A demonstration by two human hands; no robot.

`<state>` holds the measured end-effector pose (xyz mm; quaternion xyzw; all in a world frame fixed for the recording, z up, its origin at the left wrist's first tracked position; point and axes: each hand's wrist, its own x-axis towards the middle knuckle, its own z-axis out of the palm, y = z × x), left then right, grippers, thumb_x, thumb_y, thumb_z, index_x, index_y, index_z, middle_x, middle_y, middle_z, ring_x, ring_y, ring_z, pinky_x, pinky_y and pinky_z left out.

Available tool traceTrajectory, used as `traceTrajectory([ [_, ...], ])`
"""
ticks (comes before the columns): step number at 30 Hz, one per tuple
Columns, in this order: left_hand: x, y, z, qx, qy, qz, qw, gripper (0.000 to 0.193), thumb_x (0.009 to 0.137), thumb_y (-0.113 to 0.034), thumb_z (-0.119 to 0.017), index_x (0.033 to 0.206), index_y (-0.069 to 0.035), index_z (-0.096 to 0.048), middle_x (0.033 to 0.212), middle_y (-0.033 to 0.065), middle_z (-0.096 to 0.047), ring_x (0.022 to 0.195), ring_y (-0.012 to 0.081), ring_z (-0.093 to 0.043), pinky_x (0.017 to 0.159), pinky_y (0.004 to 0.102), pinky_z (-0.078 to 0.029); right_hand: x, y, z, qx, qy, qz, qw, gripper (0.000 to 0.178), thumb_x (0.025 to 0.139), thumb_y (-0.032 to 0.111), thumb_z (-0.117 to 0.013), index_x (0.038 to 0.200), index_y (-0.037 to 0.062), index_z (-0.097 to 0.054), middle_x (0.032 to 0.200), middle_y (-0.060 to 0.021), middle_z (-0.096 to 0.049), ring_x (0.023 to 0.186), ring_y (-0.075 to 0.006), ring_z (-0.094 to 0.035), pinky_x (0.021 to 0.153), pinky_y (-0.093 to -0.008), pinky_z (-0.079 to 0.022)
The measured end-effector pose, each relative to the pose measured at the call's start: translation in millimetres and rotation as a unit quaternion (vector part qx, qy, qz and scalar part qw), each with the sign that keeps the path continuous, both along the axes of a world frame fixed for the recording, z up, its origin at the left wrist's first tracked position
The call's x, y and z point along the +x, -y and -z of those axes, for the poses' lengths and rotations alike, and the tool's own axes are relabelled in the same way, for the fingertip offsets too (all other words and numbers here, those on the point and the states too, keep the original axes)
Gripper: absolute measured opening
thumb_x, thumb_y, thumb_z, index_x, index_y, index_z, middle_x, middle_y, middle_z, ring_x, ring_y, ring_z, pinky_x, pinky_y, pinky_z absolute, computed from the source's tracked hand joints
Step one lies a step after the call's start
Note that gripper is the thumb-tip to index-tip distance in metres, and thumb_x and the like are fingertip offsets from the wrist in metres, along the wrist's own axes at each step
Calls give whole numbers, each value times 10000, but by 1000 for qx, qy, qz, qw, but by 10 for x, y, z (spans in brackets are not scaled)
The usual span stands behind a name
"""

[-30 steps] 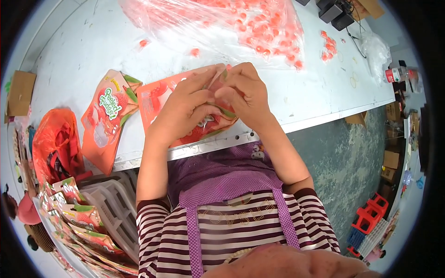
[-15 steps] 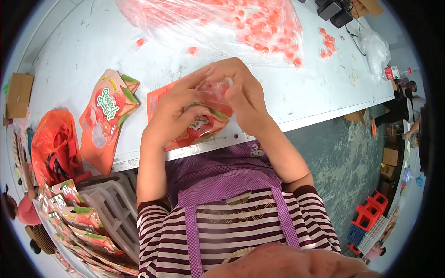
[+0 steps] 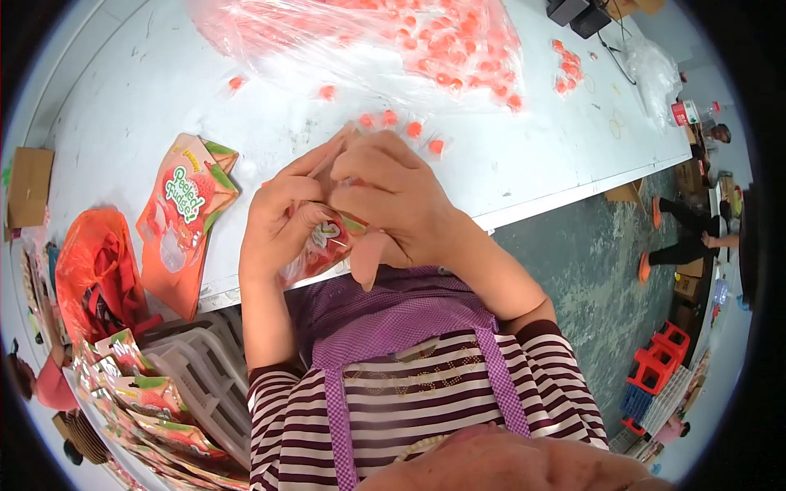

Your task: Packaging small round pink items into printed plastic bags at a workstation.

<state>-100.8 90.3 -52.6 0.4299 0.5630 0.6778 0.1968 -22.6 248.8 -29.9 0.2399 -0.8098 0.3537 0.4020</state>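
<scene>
Both hands are at a red and pink candy pouch [image 3: 325, 245] at the table's near edge. My left hand [image 3: 282, 214] is closed round its left side, the thumb lying across the front. With bent fingers my right hand [image 3: 401, 192] grips the upper right of the pouch, hiding its mouth. Part of the pouch is covered by the hands, so I cannot see what is inside. Just beyond my fingers lie several wrapped red candies [image 3: 415, 129]. To the left, a stack of flat pouches [image 3: 187, 192] overhangs the table edge.
A large clear bag of red candies [image 3: 458, 49] spreads over the far table [image 3: 573, 147]. More candies [image 3: 566, 69] lie at the right. Filled pouches [image 3: 155, 393] stand by a white plastic crate [image 3: 196, 372] at lower left, below a red bag [image 3: 98, 262]. Other people are farther off.
My right hand has moved left and down onto the pouch, and the pouch is now raised between both hands. Several candies now show on the table beyond my fingers.
</scene>
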Motion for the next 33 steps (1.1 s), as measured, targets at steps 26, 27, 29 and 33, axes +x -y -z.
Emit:
traceTrajectory([
  [26,-59,686,-98,-20,-108,-252,961,128,772,-96,-658,830,-17,-576,1257,307,-467,808,149,-579,695,232,-427,27,-40,648,206,347,142,904,773,623,608,-656,1297,292,-449,1442,-63,-262,1347,-398,-116,1014,-663,-77],
  [27,-49,655,-115,-19,-108,-253,961,128,772,-96,-658,830,-17,-576,1257,307,-467,808,149,-579,695,232,-427,2,-25,666,217,341,143,903,767,622,600,-660,1292,285,-458,1441,-63,-263,1349,-399,-105,1012,-665,-68],
  [29,-35,555,-179,-24,-167,-251,953,128,766,-114,-662,786,-17,-580,1239,309,-481,960,228,-585,805,294,-437,-38,-34,712,230,335,143,902,762,622,592,-663,1287,278,-467,1440,-64,-263,1351,-400,-94,1011,-668,-59],
  [33,-51,531,-194,14,-178,-218,959,139,762,-132,-664,779,-21,-581,1245,316,-472,1098,302,-533,908,361,-399,-68,-136,731,232,376,137,887,785,618,590,-669,1297,254,-463,1446,-77,-259,1355,-400,-83,1025,-648,-29],
])
